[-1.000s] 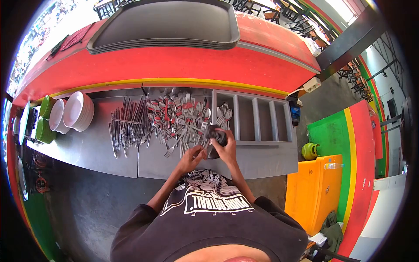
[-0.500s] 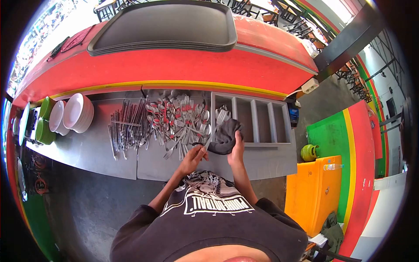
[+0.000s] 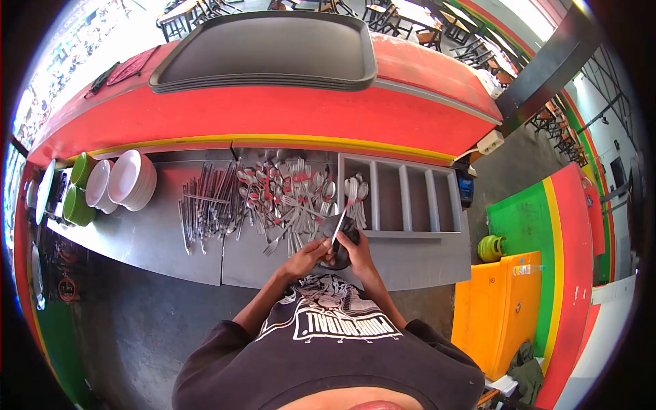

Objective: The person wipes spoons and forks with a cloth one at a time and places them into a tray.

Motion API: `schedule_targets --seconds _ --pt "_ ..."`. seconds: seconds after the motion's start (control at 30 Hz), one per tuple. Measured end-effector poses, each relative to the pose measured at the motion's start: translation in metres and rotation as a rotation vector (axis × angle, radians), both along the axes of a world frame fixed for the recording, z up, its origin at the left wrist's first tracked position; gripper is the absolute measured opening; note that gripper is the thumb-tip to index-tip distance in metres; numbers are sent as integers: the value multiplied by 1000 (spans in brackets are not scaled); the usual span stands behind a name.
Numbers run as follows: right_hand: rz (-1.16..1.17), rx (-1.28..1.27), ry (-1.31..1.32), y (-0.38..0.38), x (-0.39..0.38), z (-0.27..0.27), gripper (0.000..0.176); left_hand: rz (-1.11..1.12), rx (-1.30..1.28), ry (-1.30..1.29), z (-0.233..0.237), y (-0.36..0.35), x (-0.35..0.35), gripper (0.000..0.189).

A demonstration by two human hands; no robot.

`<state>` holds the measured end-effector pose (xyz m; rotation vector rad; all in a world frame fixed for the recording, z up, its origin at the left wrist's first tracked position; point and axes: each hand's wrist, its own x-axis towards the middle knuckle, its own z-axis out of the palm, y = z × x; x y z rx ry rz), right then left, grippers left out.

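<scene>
In front of my shirt, both hands are closed together around a dark grey cloth (image 3: pixel 333 227) and a slim, shiny piece of cutlery (image 3: pixel 339 224). My left hand (image 3: pixel 307 257) grips the cutlery's lower end, with its fingers bunched at the cloth. My right hand (image 3: pixel 357 253) pinches the cloth against the metal from the right. Whether it is a knife or a handle, I cannot tell. Just beyond lies a loose heap of spoons and forks (image 3: pixel 290 195). To the right, a grey divided cutlery tray (image 3: pixel 410 234) has several spoons and forks (image 3: pixel 355 198) in its leftmost compartment.
Left of the heap lie many thin knives (image 3: pixel 208 201). White bowls (image 3: pixel 133 179) and green bowls (image 3: pixel 80 205) are stacked at the left of the steel counter (image 3: pixel 260 270). Dark serving trays (image 3: pixel 266 51) rest on the red ledge (image 3: pixel 273 113) behind. An orange cabinet (image 3: pixel 488 307) stands at right.
My right hand and the cloth have come down and left, away from the tray, to meet my left hand. The cloth is now folded around the cutlery. The view has shifted slightly.
</scene>
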<state>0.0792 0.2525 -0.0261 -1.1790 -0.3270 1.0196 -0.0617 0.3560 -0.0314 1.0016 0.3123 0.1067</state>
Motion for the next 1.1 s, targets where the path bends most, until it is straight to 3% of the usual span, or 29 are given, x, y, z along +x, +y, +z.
schedule_targets --seconds 0.3,0.53,0.77,0.93,1.1 --pt "-386 41 99 3 25 5 28 -178 -77 -163 14 -12 5 34" --pt "-482 123 44 -4 35 51 35 -226 -12 -178 19 -14 -1 37" --pt "-556 179 8 -31 59 30 42 -246 106 -154 -1 -28 -11 39" --pt "-624 231 -24 -52 55 23 37 -223 276 -65 5 -36 -19 38" --pt "-745 75 -6 -77 48 12 41 -128 324 -73 -17 -48 -19 38"
